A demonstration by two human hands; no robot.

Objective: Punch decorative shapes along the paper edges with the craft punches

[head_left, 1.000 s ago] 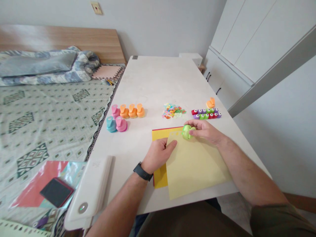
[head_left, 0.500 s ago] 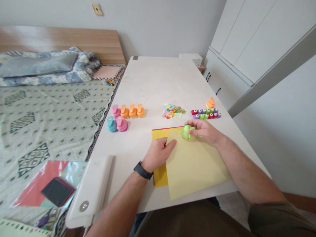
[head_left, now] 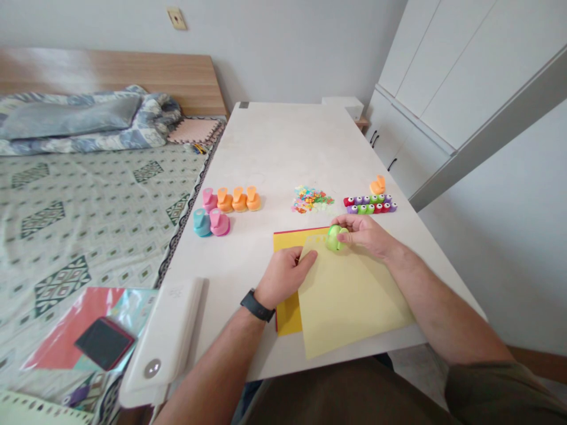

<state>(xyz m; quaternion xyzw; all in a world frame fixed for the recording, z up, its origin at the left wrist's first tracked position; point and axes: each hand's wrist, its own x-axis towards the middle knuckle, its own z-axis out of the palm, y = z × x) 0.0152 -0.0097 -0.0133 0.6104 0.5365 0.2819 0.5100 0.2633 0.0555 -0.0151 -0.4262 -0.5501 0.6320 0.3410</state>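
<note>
Head view: the right hand (head_left: 365, 235) is closed around a green punch (head_left: 333, 238), which sits on the far edge of a pale yellow sheet (head_left: 349, 295), close to its far left corner. The left hand (head_left: 283, 276) lies knuckles up on the sheet's left edge with the thumb on top. Whether it pinches the paper or only presses on it cannot be told.

A darker yellow sheet (head_left: 287, 241) shows from under the pale one on the left and far sides. The pale sheet's near corners come almost to the near edge of the table (head_left: 283, 147).

Beyond the hands lie a pile of coloured cutouts (head_left: 311, 199), a row of small punches (head_left: 370, 204) near the right edge, and a cluster of larger punches (head_left: 230, 202) towards the left edge. Bare tabletop separates them. A white device (head_left: 163, 336) overhangs the near left corner.
</note>
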